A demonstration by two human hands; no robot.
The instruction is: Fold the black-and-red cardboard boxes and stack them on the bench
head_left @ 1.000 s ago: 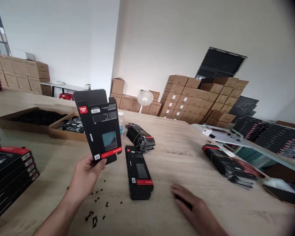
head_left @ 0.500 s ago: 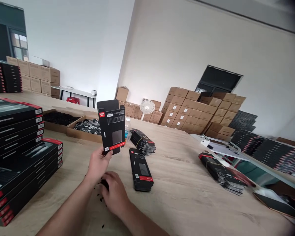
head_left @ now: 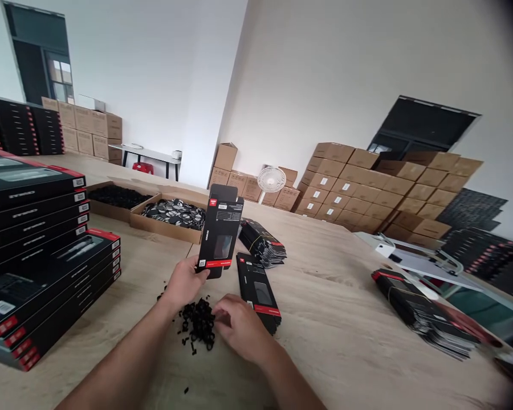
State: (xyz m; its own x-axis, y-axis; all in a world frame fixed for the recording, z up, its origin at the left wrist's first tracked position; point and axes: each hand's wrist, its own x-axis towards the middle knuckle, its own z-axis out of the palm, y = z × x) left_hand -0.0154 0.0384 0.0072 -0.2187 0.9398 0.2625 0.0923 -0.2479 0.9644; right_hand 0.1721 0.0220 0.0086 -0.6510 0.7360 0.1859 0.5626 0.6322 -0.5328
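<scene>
My left hand is closed on the lower left edge of a black and red packaging box. The box stands upright above the table, its top flap raised. Below it lies a loose pile of small black ring-like parts. My right hand is at the pile's right edge, fingers curled with thumb and forefinger apart; nothing shows between them. Just beyond that hand is a stack of flat black boxes, partly covered by it.
Finished-looking black boxes are stacked at left. Behind are cardboard trays of black parts and round black-and-white pieces. Banded bundles of flat boxes lie behind the stack and at right. Cartons and a fan stand farther back.
My right hand has moved right, off the small black parts, so the pile now shows. My left hand still holds the box upright. The whole view has shifted slightly.
</scene>
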